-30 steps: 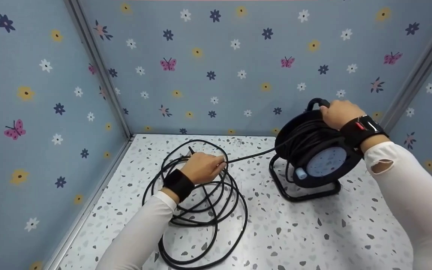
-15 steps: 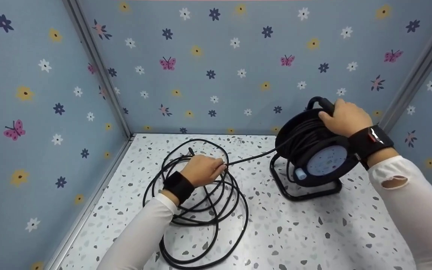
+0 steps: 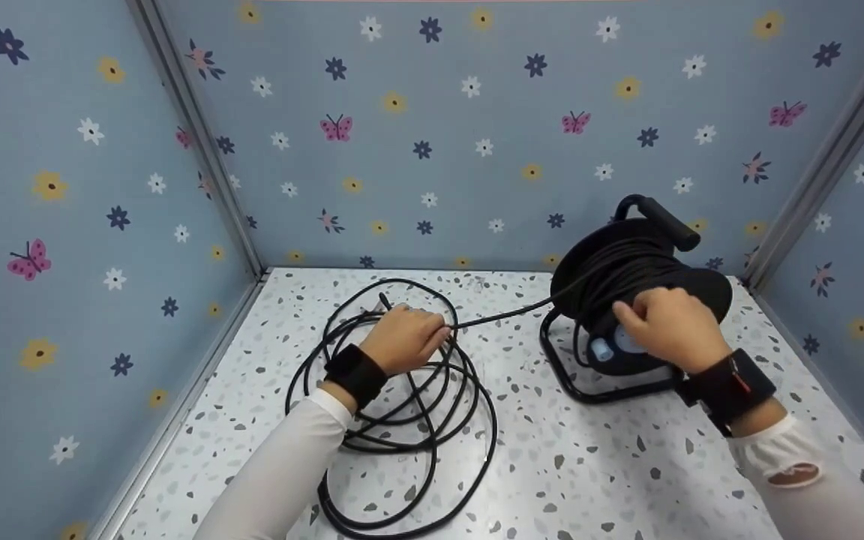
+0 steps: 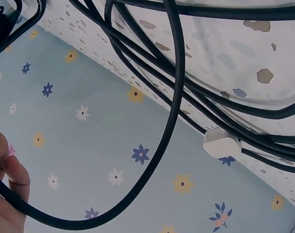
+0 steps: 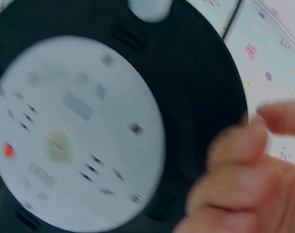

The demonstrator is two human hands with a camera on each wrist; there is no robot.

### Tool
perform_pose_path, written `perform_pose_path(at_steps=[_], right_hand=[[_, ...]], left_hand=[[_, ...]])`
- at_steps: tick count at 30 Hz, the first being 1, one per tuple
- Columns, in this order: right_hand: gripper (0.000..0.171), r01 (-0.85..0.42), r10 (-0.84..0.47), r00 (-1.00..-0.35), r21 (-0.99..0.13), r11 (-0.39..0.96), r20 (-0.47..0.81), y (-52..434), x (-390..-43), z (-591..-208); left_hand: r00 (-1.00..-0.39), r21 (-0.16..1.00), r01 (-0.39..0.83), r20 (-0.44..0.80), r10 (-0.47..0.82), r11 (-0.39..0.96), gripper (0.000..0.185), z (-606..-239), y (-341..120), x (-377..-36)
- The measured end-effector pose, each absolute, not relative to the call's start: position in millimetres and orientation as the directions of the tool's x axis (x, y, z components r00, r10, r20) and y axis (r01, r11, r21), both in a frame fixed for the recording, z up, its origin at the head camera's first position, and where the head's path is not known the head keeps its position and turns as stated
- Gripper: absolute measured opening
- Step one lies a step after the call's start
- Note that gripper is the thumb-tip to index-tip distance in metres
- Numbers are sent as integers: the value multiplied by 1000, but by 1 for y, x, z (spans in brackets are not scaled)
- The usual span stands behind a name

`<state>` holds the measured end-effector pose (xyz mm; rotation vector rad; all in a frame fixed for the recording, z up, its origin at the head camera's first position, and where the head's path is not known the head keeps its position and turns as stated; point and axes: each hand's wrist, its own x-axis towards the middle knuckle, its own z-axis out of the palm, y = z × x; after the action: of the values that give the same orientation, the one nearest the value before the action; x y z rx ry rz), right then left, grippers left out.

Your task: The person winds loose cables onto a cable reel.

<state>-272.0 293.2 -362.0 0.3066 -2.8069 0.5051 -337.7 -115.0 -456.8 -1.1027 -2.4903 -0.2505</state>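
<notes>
Fingers point(image 4: 19, 177) of the left hand point(image 3: 402, 337) pinch the black, flexible, round-section cable point(image 4: 180, 63); those of the right hand point(image 3: 676, 330), loosely curled, appear to hold nothing before the round, pale-grey socket plate point(image 5: 74, 136). The black, frame-mounted reel point(image 3: 706, 289) stands at 3 o'clock in the head view, carrying many turns. Loose loops lie at 8 o'clock from it on the white, speckled surface point(image 3: 552, 465). Judged progress: partway, several loops remaining off the reel.

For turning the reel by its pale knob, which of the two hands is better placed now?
Probably the right hand: it holds nothing and is near the pale knob of the reel. The left hand is farther away, holding the black cable.
</notes>
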Motion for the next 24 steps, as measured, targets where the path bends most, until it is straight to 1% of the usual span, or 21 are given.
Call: perform_pose_path(at_steps=[3,6,8,11,14,17,21,24], right_hand=[[55,-224,-170,-966,-310,924,192,294,-268,-381],[53,-209,-170,-975,-313,927,146,291,-266,-400],[52,-204,-168,-976,-318,926,135,287,-267,-411],[44,-201,-165,-977,-325,924,135,280,-268,-423],[36,-200,-153,-975,-328,923,161,272,-268,-430],[34,-194,-137,-973,-336,922,186,267,-269,-435],[36,-176,-120,-978,-361,916,172,262,-271,-438],[36,-166,-115,-981,-369,914,157,261,-271,-440]], left_hand=[[-606,-5,739,431,669,674,33,-457,-115,-338],[-605,-5,738,438,665,674,34,-457,-115,-338],[-605,-3,737,443,662,676,35,-457,-115,-338],[-605,5,736,453,654,677,36,-456,-116,-337],[-593,6,741,475,650,672,37,-454,-117,-337],[-573,13,751,511,641,661,37,-452,-118,-337],[-552,68,770,569,609,635,37,-448,-121,-337],[-557,139,782,593,581,608,37,-442,-123,-336]])
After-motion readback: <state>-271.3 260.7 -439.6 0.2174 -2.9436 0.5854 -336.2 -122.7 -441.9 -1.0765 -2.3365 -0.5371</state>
